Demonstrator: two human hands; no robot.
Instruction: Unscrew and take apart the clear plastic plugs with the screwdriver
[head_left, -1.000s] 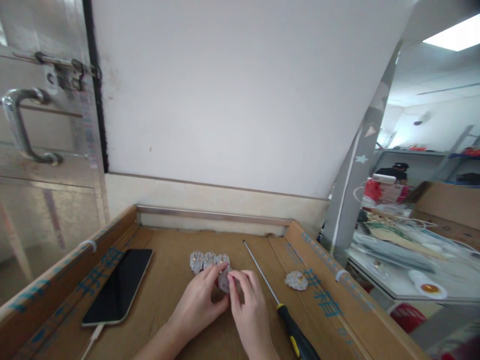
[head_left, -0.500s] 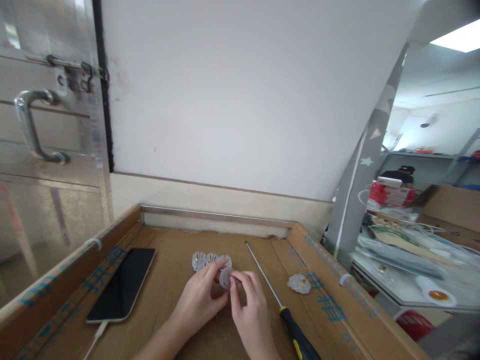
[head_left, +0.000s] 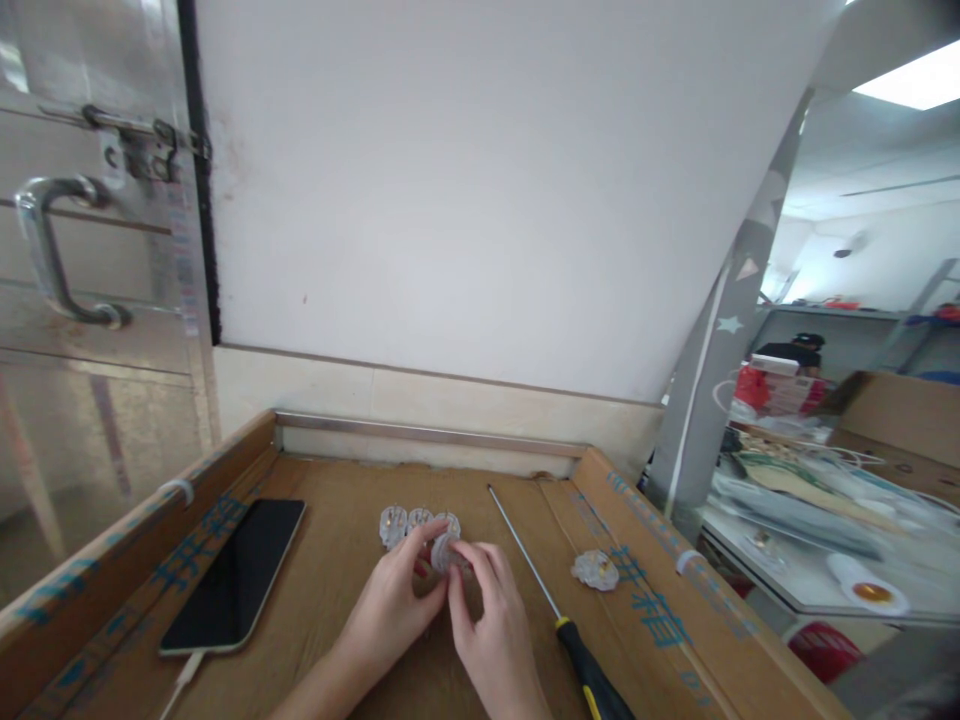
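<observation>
Cardboard (head_left: 337, 500) with folded-up sides and blue printed characters makes up the work surface from where I'm standing, and a pair of bare hands meets low in the middle of it. Between them is a small clear disc-like piece (head_left: 444, 556), held tilted up at the near right end of a short row. The left hand (head_left: 390, 610) has its grip curved around that piece, forefinger at the upper edge and thumb lower down, with an open hollow between the two. The right hand (head_left: 491, 620) has the tighter grip, thumb and forefinger almost together at the piece's right side; the exact points of contact are too small for me to make out.

Just beyond the fingertips sits a row of see-through parts (head_left: 392, 527), set side by side, with brassy bits showing inside; the rightmost is partly covered by the left hand. A lone clear part (head_left: 596, 570) lies well apart to the right. Between it and the hands rests a long screwdriver (head_left: 562, 626), tip pointing away, its black-and-yellow handle near the person. Over on the left lies a dark-screened phone (head_left: 236, 575), a white cable (head_left: 180, 685) plugged into its near end.
</observation>
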